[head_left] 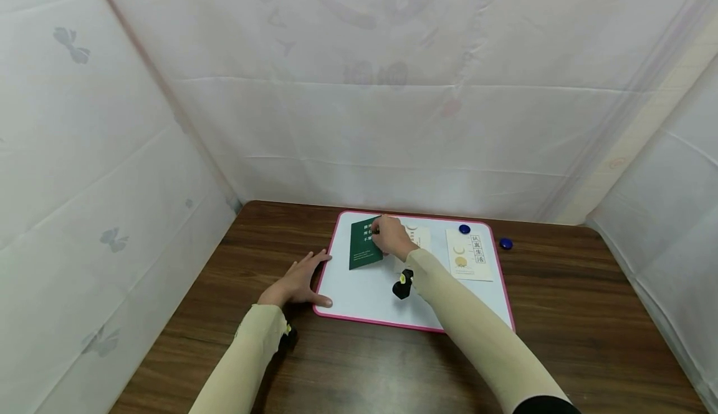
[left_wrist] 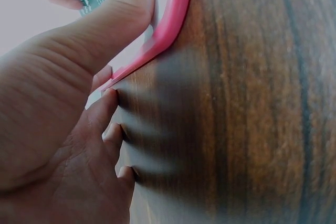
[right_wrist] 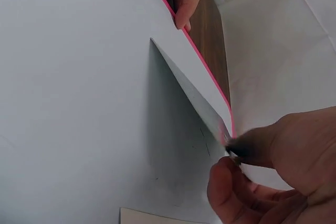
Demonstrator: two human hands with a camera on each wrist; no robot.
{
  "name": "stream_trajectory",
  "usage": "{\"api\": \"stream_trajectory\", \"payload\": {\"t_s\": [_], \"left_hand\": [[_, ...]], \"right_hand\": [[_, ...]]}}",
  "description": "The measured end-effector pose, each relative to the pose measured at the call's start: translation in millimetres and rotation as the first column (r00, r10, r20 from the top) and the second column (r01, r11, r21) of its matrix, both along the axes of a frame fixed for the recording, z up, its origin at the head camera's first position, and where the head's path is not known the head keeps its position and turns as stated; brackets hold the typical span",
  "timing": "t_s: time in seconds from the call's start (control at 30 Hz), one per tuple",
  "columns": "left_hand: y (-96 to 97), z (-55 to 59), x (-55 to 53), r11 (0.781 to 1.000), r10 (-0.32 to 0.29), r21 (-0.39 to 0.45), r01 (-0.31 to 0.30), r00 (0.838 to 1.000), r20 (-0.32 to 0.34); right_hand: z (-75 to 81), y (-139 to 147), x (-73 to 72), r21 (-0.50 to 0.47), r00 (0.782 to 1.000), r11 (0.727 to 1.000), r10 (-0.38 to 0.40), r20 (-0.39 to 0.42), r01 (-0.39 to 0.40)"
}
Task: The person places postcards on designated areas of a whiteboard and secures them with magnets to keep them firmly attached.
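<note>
A white magnetic board [head_left: 359,295] with a pink rim lies on the table. My left hand [head_left: 297,280] is spread at its left edge, thumb over the near left corner and fingertips along the rim. At the upper left of the board, my right hand [head_left: 391,237] pinches a green card [head_left: 363,242] with white lettering by its right edge. The right wrist view shows that card [right_wrist: 184,85] edge-on, tilted up from the board, with a shadow under it. Something dark shows at the right thumb tip [right_wrist: 244,148]; I cannot tell what it is.
A cream card [head_left: 471,264] with a moon picture lies at the board's right, a blue round magnet [head_left: 464,229] at its top. Another cream card [head_left: 421,237] is partly hidden by my right arm. A second blue magnet [head_left: 506,244] sits on the wooden table [head_left: 566,295].
</note>
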State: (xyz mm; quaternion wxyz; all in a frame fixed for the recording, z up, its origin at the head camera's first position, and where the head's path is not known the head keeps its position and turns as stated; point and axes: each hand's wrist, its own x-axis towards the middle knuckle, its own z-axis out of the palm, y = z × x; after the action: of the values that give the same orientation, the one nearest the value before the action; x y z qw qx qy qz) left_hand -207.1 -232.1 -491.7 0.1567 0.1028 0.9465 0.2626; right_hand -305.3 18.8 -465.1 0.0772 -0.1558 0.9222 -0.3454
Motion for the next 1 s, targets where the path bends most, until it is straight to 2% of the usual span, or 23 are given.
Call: {"api": "stream_trajectory", "payload": {"t_s": [0.23,0.47,1.0], "left_hand": [[-1.1,0.8,0.1,1.0,-0.007,-0.005,0.007,1.0,0.008],[-3.5,0.2,-0.8,1.0,-0.013,-0.018,0.013,1.0,0.008],[-6.5,2.4,1.4,1.0,0.007,-0.009,-0.007,1.0,0.005]], "right_hand": [[-3.7,-2.7,4.9,0.119,1.0,0.993,0.009,-0.026,-0.006],[-8.2,-9.9,12.3,0.161,1.0,0.987,0.006,-0.004,-0.005],[-8.2,-27.7,27.0,0.276,0.996,0.96,-0.01,-0.085,0.033]]}}
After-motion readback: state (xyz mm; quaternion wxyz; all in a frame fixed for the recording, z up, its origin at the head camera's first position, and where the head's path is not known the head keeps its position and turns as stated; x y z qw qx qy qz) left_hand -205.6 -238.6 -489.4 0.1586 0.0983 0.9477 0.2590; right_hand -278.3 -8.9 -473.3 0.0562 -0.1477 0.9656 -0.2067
